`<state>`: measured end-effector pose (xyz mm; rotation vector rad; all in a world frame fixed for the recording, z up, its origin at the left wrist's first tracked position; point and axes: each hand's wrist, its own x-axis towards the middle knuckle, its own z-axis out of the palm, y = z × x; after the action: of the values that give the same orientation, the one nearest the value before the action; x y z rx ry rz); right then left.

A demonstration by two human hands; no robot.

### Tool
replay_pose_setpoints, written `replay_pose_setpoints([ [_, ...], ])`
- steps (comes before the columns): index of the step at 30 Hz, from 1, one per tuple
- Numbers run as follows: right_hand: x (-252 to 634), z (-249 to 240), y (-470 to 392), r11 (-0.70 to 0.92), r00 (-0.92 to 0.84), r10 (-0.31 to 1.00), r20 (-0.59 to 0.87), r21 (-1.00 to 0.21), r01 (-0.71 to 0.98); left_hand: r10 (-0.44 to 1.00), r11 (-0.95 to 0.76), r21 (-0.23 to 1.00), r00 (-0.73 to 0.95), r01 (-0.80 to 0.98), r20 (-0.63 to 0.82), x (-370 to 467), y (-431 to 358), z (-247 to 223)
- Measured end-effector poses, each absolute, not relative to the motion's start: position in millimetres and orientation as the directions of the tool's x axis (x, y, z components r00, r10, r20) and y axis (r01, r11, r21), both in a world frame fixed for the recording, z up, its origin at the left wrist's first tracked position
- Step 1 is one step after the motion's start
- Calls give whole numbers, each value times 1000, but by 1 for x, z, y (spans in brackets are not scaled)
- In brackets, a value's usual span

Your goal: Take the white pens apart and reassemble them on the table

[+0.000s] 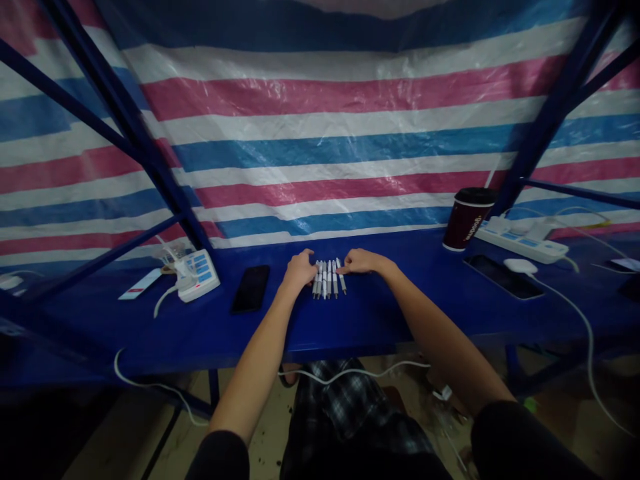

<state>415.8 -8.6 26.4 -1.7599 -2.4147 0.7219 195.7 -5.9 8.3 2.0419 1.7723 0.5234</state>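
Observation:
Several white pens with grey grips lie side by side in a row on the blue table, their tips toward me. The rightmost pen slants a little away from its neighbours. On the left of the row, my left hand rests against the outer pens, its fingers apart and partly hidden. From the other side comes my right hand, an extended finger touching the pens near their upper half while the other fingers bend. Neither hand is lifting a pen.
Left of my arm lie a black phone and a white power strip. To the right are a dark lidded cup, another phone with a white charger, and a longer power strip. Striped sheeting hangs behind.

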Motion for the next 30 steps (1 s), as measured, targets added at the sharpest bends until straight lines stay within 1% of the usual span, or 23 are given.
replay_pose_setpoints([
  [2, 410, 29, -13, 193, -280, 936, -213, -357, 914, 991, -125, 503, 126, 855, 34, 198, -7, 9],
  [4, 404, 29, -17, 155, -204, 965, -163, -270, 950, 993, -113, 487, 110, 866, 35, 201, -10, 9],
  [6, 400, 28, -19, 144, -167, 980, -108, -194, 970, 994, -109, 473, 102, 874, 40, 204, -12, 10],
  [8, 401, 28, -20, 133, -154, 982, -107, -182, 974, 993, -116, 468, 108, 876, 43, 207, -15, 10],
  [10, 406, 30, -19, 89, -131, 980, -151, -258, 962, 991, -127, 451, 99, 883, 86, 208, -18, 12],
  [11, 409, 32, -18, 56, -121, 976, -181, -328, 943, 986, -142, 434, 89, 890, 140, 209, -19, 13],
  [13, 417, 37, -15, 26, -142, 970, -197, -498, 867, 940, -219, 382, 90, 898, 328, 210, -21, 19],
  [15, 423, 42, -11, 83, -273, 945, -179, -676, 732, 813, -410, 284, 205, 867, 545, 212, -22, 26],
  [16, 424, 44, -9, 126, -357, 921, -156, -748, 652, 721, -522, 203, 301, 829, 625, 213, -22, 30],
  [17, 425, 46, -7, 173, -450, 885, -121, -812, 558, 624, -624, 103, 414, 775, 663, 214, -21, 32],
  [18, 425, 47, -5, 201, -523, 848, -86, -860, 468, 546, -697, 6, 525, 717, 653, 214, -20, 34],
  [19, 425, 47, -4, 211, -560, 826, -55, -893, 398, 495, -740, -64, 607, 670, 622, 214, -20, 34],
  [21, 426, 44, -4, 191, -584, 811, -41, -925, 329, 477, -761, -128, 683, 636, 553, 212, -18, 29],
  [24, 431, 33, -8, 58, -606, 776, -175, -937, 346, 523, -722, -148, 673, 676, 524, 206, -18, 14],
  [27, 433, 22, -17, -43, -617, 754, -226, -954, 297, 521, -746, -145, 705, 650, 481, 202, -25, 6],
  [29, 432, 21, -25, -21, -602, 772, -202, -955, 294, 528, -756, -93, 687, 648, 500, 201, -31, 8],
  [30, 431, 23, -29, 36, -592, 789, -162, -951, 309, 531, -761, -71, 682, 645, 502, 200, -34, 10],
])
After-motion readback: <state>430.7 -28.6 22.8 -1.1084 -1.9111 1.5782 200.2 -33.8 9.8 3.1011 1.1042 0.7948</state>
